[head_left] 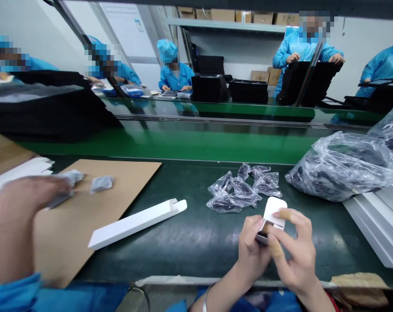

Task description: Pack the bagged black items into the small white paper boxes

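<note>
In front of me, on the right of the dark green work surface, I hold a narrow white carton (275, 209) with its end flap raised. My left hand (253, 247) is wrapped around the carton's body. The thumb and fingers of my right hand (295, 251) pinch around its mouth and touch the flap; what is inside is hidden. Just beyond lie several dark items in clear plastic bags (238, 190). A second long white carton (134, 223) lies left of my hands with its end flap sticking out.
At left, a co-worker's blurred hand (37, 190) reaches over a cardboard sheet (131, 173) toward small wrapped pieces (101, 184). A large clear bag of dark items (342, 167) and white cartons (378, 221) stand right. Behind runs a green conveyor belt (196, 145), with people in blue beyond.
</note>
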The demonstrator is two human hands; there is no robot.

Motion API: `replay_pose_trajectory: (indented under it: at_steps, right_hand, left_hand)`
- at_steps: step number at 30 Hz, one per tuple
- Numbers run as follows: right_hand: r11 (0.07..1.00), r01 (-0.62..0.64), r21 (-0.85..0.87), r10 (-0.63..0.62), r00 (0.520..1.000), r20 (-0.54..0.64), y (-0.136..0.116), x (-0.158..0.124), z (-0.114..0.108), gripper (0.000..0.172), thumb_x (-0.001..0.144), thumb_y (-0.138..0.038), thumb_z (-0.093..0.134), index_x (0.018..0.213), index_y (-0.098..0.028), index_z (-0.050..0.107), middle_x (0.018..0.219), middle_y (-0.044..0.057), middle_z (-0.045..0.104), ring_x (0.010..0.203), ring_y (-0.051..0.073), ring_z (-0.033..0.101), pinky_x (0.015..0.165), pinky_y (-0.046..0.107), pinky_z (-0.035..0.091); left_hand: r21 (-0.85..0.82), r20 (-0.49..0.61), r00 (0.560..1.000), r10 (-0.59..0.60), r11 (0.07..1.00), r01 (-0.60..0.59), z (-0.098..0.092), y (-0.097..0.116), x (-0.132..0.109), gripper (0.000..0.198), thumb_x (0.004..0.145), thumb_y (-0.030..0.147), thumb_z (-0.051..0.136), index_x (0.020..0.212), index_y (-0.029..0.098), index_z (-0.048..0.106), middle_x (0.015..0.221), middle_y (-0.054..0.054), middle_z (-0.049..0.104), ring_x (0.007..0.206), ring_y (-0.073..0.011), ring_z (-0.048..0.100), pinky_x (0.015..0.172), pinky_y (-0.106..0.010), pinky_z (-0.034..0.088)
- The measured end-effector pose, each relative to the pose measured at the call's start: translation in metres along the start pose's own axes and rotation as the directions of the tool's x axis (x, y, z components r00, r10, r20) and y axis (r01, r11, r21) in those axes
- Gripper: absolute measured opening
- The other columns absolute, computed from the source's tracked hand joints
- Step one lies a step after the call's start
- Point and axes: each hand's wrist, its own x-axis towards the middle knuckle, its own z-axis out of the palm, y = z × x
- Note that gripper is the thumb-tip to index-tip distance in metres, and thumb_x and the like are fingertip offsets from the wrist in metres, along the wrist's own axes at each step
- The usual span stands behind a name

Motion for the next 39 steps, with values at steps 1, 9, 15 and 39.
replay_pose_trajectory:
  at_steps: [1, 9, 15, 39]
  right_hand:
    - [0.996, -0.027, 0.084, 0.032, 0.997, -0.064, 0.002, -0.004, -0.001, 0.027, 0.088, -0.012, 0.054, 0.108, -0.024, 0.067, 0.116, 0.009, 0.057, 0.110, 0.023, 0.055, 0.092, 0.043, 0.047]
    - [0.612, -0.608, 0.506, 0.577, 0.781, 0.239, 0.025, 0.004, -0.017, 0.029, 0.096, -0.037, 0.052, 0.107, -0.021, 0.074, 0.109, 0.011, 0.070, 0.093, 0.020, 0.067, 0.072, 0.031, 0.058]
    - [0.556, -0.600, 0.575, 0.558, 0.782, 0.276, 0.019, 0.025, -0.022, 0.024, 0.085, -0.039, 0.069, 0.072, -0.021, 0.075, 0.079, 0.006, 0.071, 0.072, 0.015, 0.065, 0.061, 0.024, 0.055]
    - [0.970, 0.209, -0.121, -0.170, 0.948, 0.267, -0.016, 0.020, -0.039, 0.026, 0.093, -0.010, 0.051, 0.111, -0.010, 0.070, 0.105, 0.012, 0.069, 0.097, 0.017, 0.062, 0.084, 0.026, 0.054]
  left_hand:
    - [-0.011, 0.000, 1.000, 0.009, 1.000, -0.009, 0.000, 0.000, 0.001, 0.058, 0.091, 0.018, 0.062, 0.139, 0.026, 0.030, 0.108, -0.007, 0.059, 0.085, -0.0167, 0.062, 0.069, -0.032, 0.058]
    - [0.085, -0.041, 0.999, 0.030, 0.996, -0.027, 0.002, -0.004, 0.017, 0.041, 0.087, 0.011, 0.066, 0.117, 0.025, 0.043, 0.104, -0.003, 0.058, 0.084, -0.0124, 0.063, 0.069, -0.023, 0.055]
    - [0.153, 0.001, 0.998, 0.055, 0.987, -0.055, -0.001, 0.000, 0.017, 0.037, 0.085, 0.009, 0.063, 0.114, 0.024, 0.046, 0.099, -0.003, 0.061, 0.082, -0.0147, 0.063, 0.067, -0.026, 0.056]
    - [0.165, 0.030, 0.997, -0.071, 0.984, 0.065, -0.002, 0.006, 0.000, 0.065, 0.093, 0.024, 0.058, 0.146, 0.016, 0.023, 0.109, -0.012, 0.058, 0.078, -0.0153, 0.061, 0.067, -0.029, 0.058]
